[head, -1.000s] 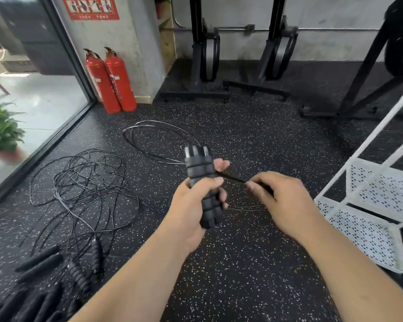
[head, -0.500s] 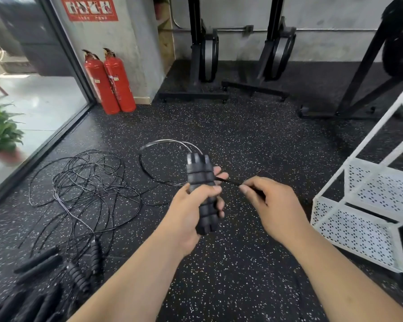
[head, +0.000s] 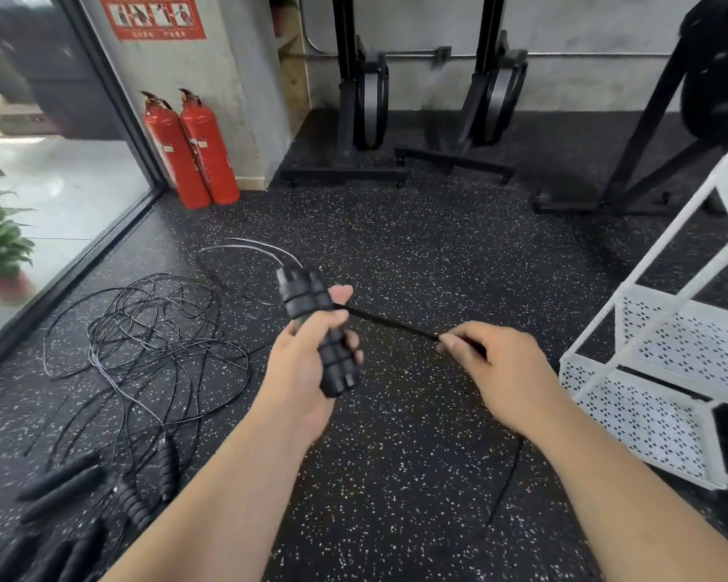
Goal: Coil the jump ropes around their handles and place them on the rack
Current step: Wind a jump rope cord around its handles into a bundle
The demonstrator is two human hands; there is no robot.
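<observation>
My left hand (head: pixel 307 363) grips a pair of black ribbed jump-rope handles (head: pixel 318 329) held together, tilted upright. A thin black rope (head: pixel 389 325) runs taut from the handles to my right hand (head: pixel 501 371), which pinches it between thumb and fingers. The rope's loose loop (head: pixel 249 249) hangs beyond the handles' top end over the floor. The white perforated rack (head: pixel 665 363) stands at the right, just past my right hand.
A tangle of other black ropes (head: pixel 144 338) lies on the speckled floor at the left, with several handles (head: pixel 102 497) at the lower left. Two red fire extinguishers (head: pixel 190 149) stand by the glass wall. Black gym machines (head: pixel 366 107) line the back.
My right hand has drawn the rope out to the right, away from the handles, so the span between my hands is longer. The loose loop on the floor has shrunk toward the handles.
</observation>
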